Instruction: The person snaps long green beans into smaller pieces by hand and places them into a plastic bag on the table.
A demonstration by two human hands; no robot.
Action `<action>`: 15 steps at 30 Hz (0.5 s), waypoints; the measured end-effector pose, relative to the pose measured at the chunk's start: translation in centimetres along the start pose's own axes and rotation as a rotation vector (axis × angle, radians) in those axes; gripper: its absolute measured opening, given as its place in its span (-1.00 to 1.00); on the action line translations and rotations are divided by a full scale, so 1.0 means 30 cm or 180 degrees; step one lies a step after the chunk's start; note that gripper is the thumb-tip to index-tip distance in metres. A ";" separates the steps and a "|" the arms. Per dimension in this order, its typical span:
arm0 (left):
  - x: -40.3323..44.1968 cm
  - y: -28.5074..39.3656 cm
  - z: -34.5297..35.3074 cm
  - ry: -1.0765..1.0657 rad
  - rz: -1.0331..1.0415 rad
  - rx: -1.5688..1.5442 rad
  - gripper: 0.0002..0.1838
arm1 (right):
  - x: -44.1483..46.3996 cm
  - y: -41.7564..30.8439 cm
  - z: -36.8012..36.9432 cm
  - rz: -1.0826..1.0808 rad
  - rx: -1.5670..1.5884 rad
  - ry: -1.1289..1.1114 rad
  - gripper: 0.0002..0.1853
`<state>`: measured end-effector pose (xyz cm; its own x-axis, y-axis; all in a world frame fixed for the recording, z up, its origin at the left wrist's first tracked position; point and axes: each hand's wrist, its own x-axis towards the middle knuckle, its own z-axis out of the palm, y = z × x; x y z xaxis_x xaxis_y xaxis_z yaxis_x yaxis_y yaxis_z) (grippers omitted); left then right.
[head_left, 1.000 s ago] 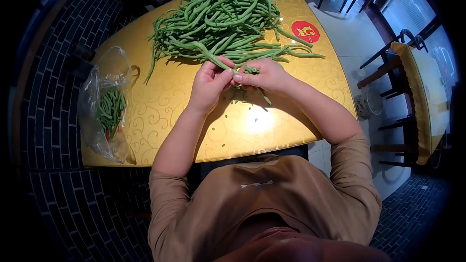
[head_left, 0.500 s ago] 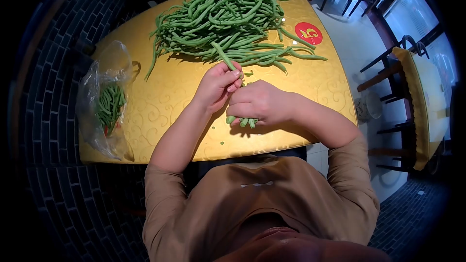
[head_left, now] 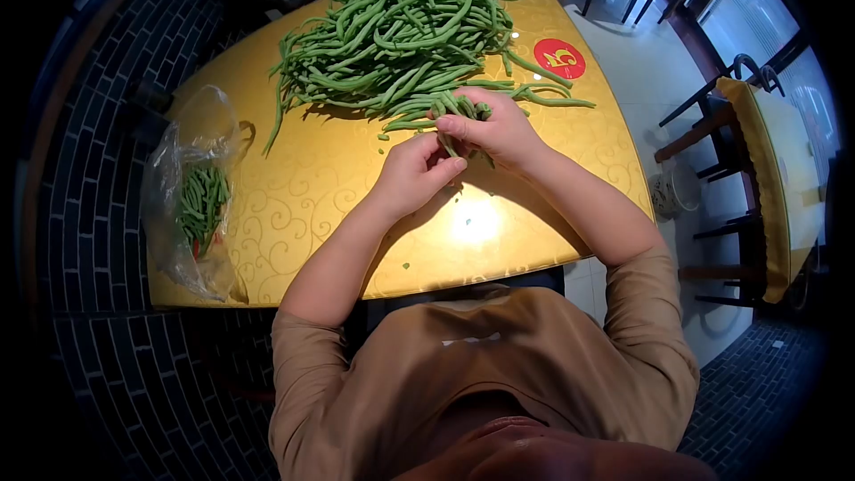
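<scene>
My right hand [head_left: 492,131] is closed round a bunch of short green bean pieces [head_left: 460,108], whose ends stick up past the thumb. Beside it, my left hand [head_left: 417,171] has its thumb and fingers pinched at the lower part of that bunch, seemingly on a green bean; its fingertips are partly hidden. Both hands are just above the table, in front of a large pile of long whole green beans [head_left: 392,36].
A clear plastic bag [head_left: 174,240] with broken bean pieces [head_left: 204,200] lies at the table's left. Small green scraps dot the yellow tablecloth [head_left: 294,205]. A red round sticker [head_left: 558,59] is at the right. Another table [head_left: 793,187] and chairs stand farther right.
The long bean that stuck up from my left hand no longer shows there. My right hand has moved up and turned, so the bunch's ends now point away from me instead of toward me.
</scene>
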<state>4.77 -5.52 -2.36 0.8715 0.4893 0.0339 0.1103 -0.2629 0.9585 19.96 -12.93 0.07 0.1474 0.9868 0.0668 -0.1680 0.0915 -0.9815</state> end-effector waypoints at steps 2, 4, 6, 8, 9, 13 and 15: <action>-0.001 0.003 -0.012 0.0207 0.0146 0.0269 -0.83 | 0.006 -0.002 -0.017 -0.0009 0.0211 -0.0144 -0.74; -0.002 0.014 -0.039 0.0462 0.0211 0.0382 -0.81 | 0.022 -0.012 -0.050 -0.0154 -0.0015 -0.0027 -0.73; 0.009 -0.005 -0.076 0.0726 -0.0031 0.0395 -0.82 | 0.044 -0.035 -0.111 -0.0218 0.0313 0.0300 -0.77; 0.022 -0.035 -0.101 0.1042 -0.0162 0.0329 -0.84 | 0.054 -0.065 -0.175 0.0055 0.0692 0.0568 -0.81; 0.027 -0.049 -0.107 0.1072 -0.0200 0.0139 -0.84 | 0.059 -0.072 -0.194 0.0212 0.0831 0.0754 -0.82; 0.038 -0.070 -0.115 0.1130 -0.0224 -0.0290 -0.87 | 0.076 -0.048 -0.246 0.0173 -0.0169 0.0442 -0.89; 0.040 -0.067 -0.109 0.1146 -0.0135 -0.0322 -0.90 | 0.067 -0.052 -0.287 0.0085 -0.2118 0.0672 -0.83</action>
<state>4.03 -1.68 -3.32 0.6412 0.7638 0.0735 0.0794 -0.1613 0.9837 28.90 -12.25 0.20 0.3493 0.9343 0.0712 0.4486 -0.1000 -0.8881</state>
